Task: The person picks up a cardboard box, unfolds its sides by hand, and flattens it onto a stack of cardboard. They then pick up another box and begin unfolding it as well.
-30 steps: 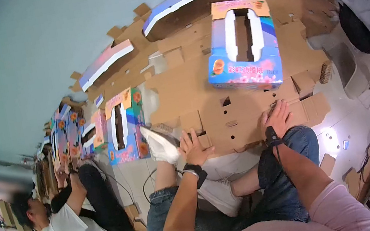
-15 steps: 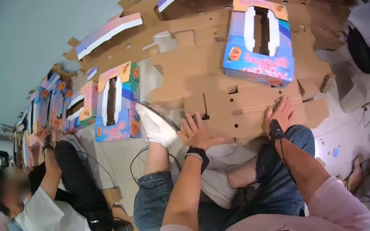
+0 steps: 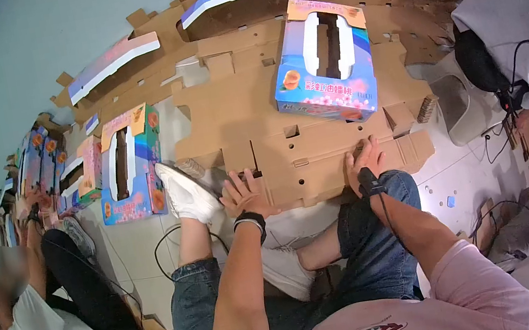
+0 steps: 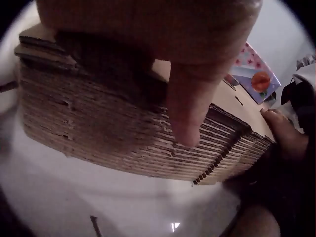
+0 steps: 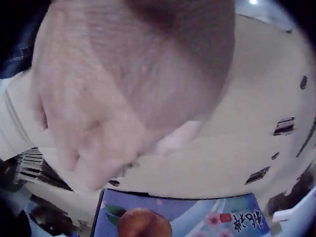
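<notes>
- The left hand (image 3: 241,195) lies palm down with its fingers spread on the near left part of the cardboard stack (image 3: 258,106); it grasps nothing. In the left wrist view its thumb (image 4: 185,121) hangs over the near edge against the layered sheets, which probably helps keep that edge steady.
- The right hand (image 3: 365,158) rests on the near right part of the stack, its fingers pointing far and grasping nothing that shows. The hands being set apart likely spreads the pressure along the near edge.
- The stack lies between the sitter and the wall (image 3: 6,82), its near edge close to the sitter's lap, presumably so that the top sheet is within reach of 2 arms.
- On its far right part sits 1 printed box (image 3: 325,90), slot upward and lettered side facing near. Placed there it is apart from the hands and leaves the near strip free to work on, I judge.
- The white shoe (image 3: 189,193) is just left of the stack, the leg apparently stretched out to make room.
- Farther left, more printed boxes (image 3: 123,208) stand in a row on the floor (image 3: 143,255), perhaps grouped there to stay out of the way.
</notes>
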The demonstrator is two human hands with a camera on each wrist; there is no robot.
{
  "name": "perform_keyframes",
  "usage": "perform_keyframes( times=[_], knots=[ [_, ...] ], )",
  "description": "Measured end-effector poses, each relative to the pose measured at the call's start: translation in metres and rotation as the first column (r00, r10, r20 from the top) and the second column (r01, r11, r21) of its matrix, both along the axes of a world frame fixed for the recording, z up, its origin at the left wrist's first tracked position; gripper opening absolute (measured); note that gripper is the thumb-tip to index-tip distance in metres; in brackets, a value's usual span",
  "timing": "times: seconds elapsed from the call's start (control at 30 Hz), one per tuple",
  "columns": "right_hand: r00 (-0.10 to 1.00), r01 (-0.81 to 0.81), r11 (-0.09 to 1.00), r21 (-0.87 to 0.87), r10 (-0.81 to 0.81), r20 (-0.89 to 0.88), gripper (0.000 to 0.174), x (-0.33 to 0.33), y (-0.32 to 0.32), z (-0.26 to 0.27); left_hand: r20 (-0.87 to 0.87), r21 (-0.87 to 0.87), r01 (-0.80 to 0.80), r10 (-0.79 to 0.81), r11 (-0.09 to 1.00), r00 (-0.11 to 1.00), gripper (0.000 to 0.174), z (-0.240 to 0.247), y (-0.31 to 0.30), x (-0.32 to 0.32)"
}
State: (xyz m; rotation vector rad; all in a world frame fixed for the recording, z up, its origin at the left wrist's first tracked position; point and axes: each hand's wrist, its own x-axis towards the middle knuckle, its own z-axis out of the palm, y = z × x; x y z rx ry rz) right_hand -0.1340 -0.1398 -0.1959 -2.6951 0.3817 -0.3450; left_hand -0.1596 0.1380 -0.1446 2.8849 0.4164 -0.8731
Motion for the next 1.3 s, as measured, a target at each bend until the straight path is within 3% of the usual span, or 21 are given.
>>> perform_keyframes(
  times=[0.23, 0.43, 0.53, 0.6, 0.63, 0.7, 0.73, 0.83, 0.9, 0.97, 1.0, 1.1, 1.13, 1.17, 1.23, 1.3],
  knots=[
    [0.983, -0.161, 0.987, 0.025, 0.162, -0.088, 0.059, -0.006, -0.018, 0.004, 0.0, -0.019, 0.002, -0.001, 1.0, 1.0, 0.146, 0.0, 0.002, 0.001],
    [0.964, -0.241, 0.965, -0.105, 0.225, -0.144, 0.061, -0.003, -0.031, 0.004, 0.012, -0.039, -0.005, 0.005, 0.999, 1.0, 0.146, 0.003, 0.0, 0.001],
    [0.912, -0.323, 0.946, -0.014, 0.308, -0.273, 0.059, 0.009, -0.049, 0.011, 0.017, -0.029, 0.0, 0.001, 1.0, 1.0, 0.145, 0.0, 0.002, 0.0],
    [0.88, -0.382, 0.873, 0.304, 0.444, -0.168, 0.063, 0.029, -0.071, -0.005, 0.023, -0.031, 0.002, -0.001, 1.0, 1.0, 0.145, -0.001, 0.003, -0.001],
    [0.878, -0.391, 0.872, 0.294, 0.449, -0.164, 0.063, 0.031, -0.062, 0.023, 0.016, -0.038, 0.004, -0.003, 0.999, 1.0, 0.145, 0.002, 0.003, -0.001],
    [0.925, -0.358, 0.924, 0.131, 0.332, 0.187, 0.066, 0.038, -0.047, 0.074, 0.014, -0.045, 0.001, 0.0, 0.999, 1.0, 0.145, 0.002, 0.003, 0.0],
    [0.868, -0.419, 0.908, 0.022, 0.394, 0.303, 0.069, 0.046, -0.044, 0.081, 0.004, -0.032, -0.001, 0.002, 1.0, 1.0, 0.144, 0.002, 0.002, 0.001],
    [0.835, -0.416, 0.903, -0.112, 0.428, 0.346, 0.074, 0.071, -0.018, 0.118, -0.002, -0.017, -0.002, 0.002, 1.0, 1.0, 0.142, -0.001, 0.001, 0.002],
    [0.82, -0.455, 0.878, -0.148, 0.478, 0.313, 0.081, 0.107, -0.016, 0.101, 0.0, -0.017, -0.004, 0.004, 1.0, 1.0, 0.142, -0.002, 0.002, 0.001],
    [0.815, -0.554, 0.827, -0.097, 0.563, 0.139, 0.088, 0.14, -0.012, 0.074, 0.023, -0.037, -0.004, 0.005, 0.999, 1.0, 0.142, 0.0, 0.002, 0.0],
    [0.814, -0.55, 0.801, -0.238, 0.577, 0.062, 0.094, 0.14, -0.004, 0.078, 0.024, -0.035, -0.005, 0.006, 0.999, 1.0, 0.142, 0.001, 0.002, 0.001],
    [0.858, -0.5, 0.818, -0.285, 0.513, -0.033, 0.096, 0.143, 0.01, 0.088, 0.006, -0.032, -0.006, 0.006, 0.999, 1.0, 0.142, 0.004, 0.002, 0.002],
    [0.861, -0.454, 0.812, -0.366, 0.506, 0.055, 0.085, 0.149, 0.009, 0.078, 0.0, -0.039, -0.009, 0.009, 0.999, 1.0, 0.143, 0.004, 0.002, 0.002],
    [0.862, -0.452, 0.814, -0.365, 0.505, 0.057, 0.085, 0.155, 0.004, 0.078, -0.006, -0.046, -0.012, 0.012, 0.999, 1.0, 0.143, 0.005, 0.002, 0.002],
    [0.82, -0.546, 0.736, -0.399, 0.567, -0.076, 0.069, 0.166, -0.006, 0.09, 0.002, -0.053, -0.008, 0.008, 0.999, 1.0, 0.143, 0.005, 0.004, 0.002],
    [0.774, -0.602, 0.73, -0.324, 0.633, -0.012, 0.056, 0.167, -0.028, 0.102, 0.005, -0.06, -0.003, 0.004, 0.998, 1.0, 0.144, 0.002, 0.008, 0.002]
  ],
)
